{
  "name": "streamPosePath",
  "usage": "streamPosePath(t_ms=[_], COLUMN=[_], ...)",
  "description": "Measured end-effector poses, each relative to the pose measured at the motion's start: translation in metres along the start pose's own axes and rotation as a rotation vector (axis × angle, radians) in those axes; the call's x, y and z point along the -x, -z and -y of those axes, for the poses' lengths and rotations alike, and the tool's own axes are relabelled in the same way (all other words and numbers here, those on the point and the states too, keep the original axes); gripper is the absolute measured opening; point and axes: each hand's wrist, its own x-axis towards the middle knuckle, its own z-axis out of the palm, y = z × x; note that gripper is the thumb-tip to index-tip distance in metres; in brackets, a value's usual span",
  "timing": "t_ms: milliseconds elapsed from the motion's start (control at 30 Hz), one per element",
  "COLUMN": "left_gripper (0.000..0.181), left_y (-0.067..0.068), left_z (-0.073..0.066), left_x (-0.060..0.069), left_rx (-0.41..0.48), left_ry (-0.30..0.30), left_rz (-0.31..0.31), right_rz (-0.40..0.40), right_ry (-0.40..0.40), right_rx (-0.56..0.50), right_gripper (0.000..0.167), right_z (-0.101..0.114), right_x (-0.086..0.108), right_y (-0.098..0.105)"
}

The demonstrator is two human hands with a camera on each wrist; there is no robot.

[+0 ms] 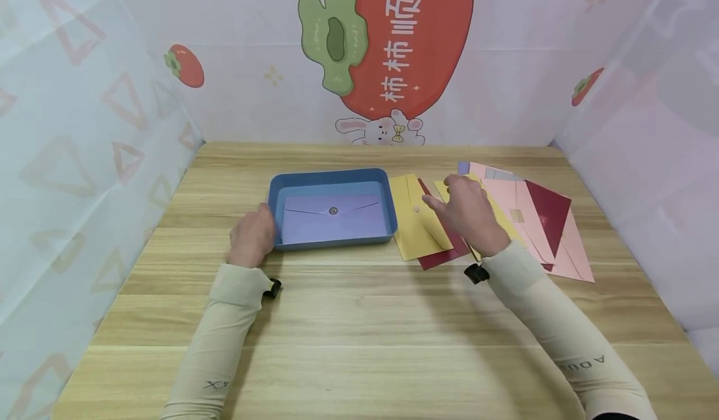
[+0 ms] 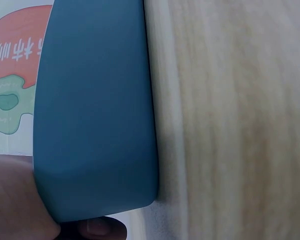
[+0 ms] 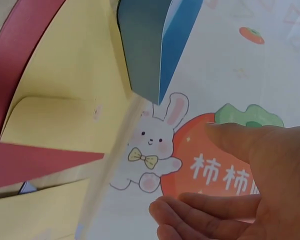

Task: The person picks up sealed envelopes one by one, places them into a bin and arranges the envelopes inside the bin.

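Observation:
A blue rectangular tray [image 1: 331, 243] lies on the table with a lavender envelope [image 1: 342, 225] inside it. My left hand [image 1: 253, 233] grips the tray's left end; in the left wrist view, parts of the hand [image 2: 15, 200] show on both sides of the tray's corner [image 2: 97, 115]. My right hand [image 1: 469, 213] hovers over the envelopes right of the tray, thumb and fingers apart and holding nothing. Nearest to it are a yellow envelope [image 1: 415, 220], a dark red envelope [image 1: 440, 259] partly underneath, and another yellow envelope [image 1: 508, 223].
Farther right, pink envelopes [image 1: 519, 198] and a dark red envelope [image 1: 550, 211] overlap in a loose fan. A printed cloth backdrop [image 1: 253, 95] rises behind the wooden table [image 1: 359, 345] and along both sides.

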Motion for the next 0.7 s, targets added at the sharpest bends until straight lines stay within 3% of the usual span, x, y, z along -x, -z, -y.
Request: streamPosePath(t_ms=[200,467,700], left_gripper=[0.027,0.028,0.028], left_y=[0.000,0.000,0.000], left_z=[0.000,0.000,0.000], left_x=[0.000,0.000,-0.001], left_rx=[-0.001,-0.005,-0.006], left_ry=[-0.008,-0.007,-0.002], left_rz=[-0.007,-0.007,-0.006], right_rz=[-0.001,-0.018,0.005], right_ry=[-0.032,-0.004,-0.026], right_rx=[0.012,0.039,0.037], right_gripper=[0.060,0.059,0.060], right_z=[-0.009,-0.025,-0.036], right_x=[0.009,0.019,0.027], right_y=[0.009,0.021,0.031])
